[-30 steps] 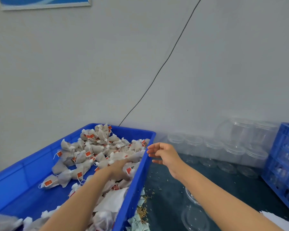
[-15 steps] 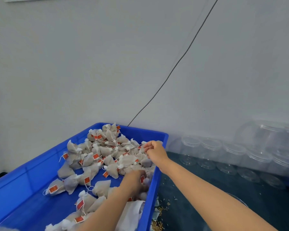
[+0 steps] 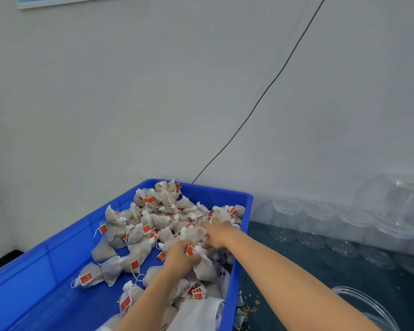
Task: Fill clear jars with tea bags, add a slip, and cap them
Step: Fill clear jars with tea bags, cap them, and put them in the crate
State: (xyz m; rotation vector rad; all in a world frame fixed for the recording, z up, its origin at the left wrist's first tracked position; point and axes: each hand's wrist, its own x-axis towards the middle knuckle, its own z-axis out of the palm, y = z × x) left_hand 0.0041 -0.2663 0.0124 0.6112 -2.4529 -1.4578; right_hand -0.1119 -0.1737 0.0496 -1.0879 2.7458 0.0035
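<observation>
A blue bin [image 3: 245,204] holds a heap of grey tea bags [image 3: 153,220] with red tags. My left hand [image 3: 178,258] is in the heap near the bin's right wall, fingers curled round a bunch of tea bags. My right hand [image 3: 219,235] reaches over the bin's right wall just beyond it, fingers and thumb closing on a tea bag in the pile. The rim of an open clear jar [image 3: 359,304] shows on the dark table at the lower right, under my right forearm.
Several empty clear jars [image 3: 316,225] lie in a row against the wall at the right. White fabric [image 3: 196,314] lies in the bin's near corner. Paper scraps and spilled grains [image 3: 245,309] lie beside the bin. A black cable [image 3: 261,101] runs up the wall.
My right hand has moved from the bin's far right corner back toward my left hand. My left hand has closed on a bunch of tea bags and lifted slightly.
</observation>
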